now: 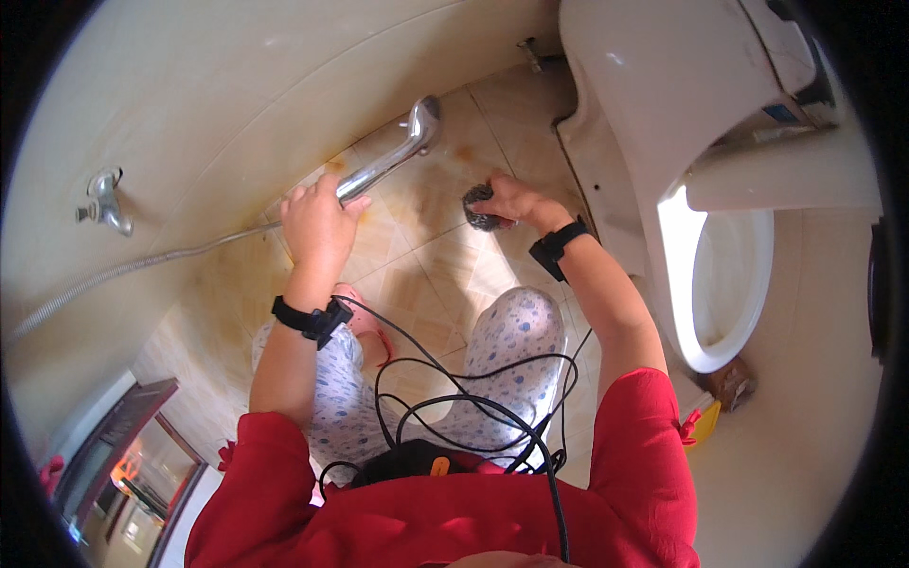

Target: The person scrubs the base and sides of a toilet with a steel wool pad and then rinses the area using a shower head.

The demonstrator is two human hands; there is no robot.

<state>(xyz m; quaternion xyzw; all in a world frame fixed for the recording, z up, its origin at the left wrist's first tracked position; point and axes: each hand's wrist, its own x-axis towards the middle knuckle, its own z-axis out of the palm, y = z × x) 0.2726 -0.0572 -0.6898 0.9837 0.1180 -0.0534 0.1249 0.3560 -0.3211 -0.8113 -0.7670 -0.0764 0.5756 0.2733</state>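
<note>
My left hand is wrapped round the handle of a chrome shower head, whose head end tilts up and away to the right. A ribbed metal hose runs from under that hand to the left along the wall. Held in my right hand is a dark wiry scouring pad, close above the tiled floor. Whether the pad touches the tiles I cannot tell. Both wrists wear black bands.
At the right stands a white toilet with its seat ring showing. A chrome tap sticks out of the left wall, and a small valve sits at the far wall. Black cables loop over my lap. A mirror is at lower left.
</note>
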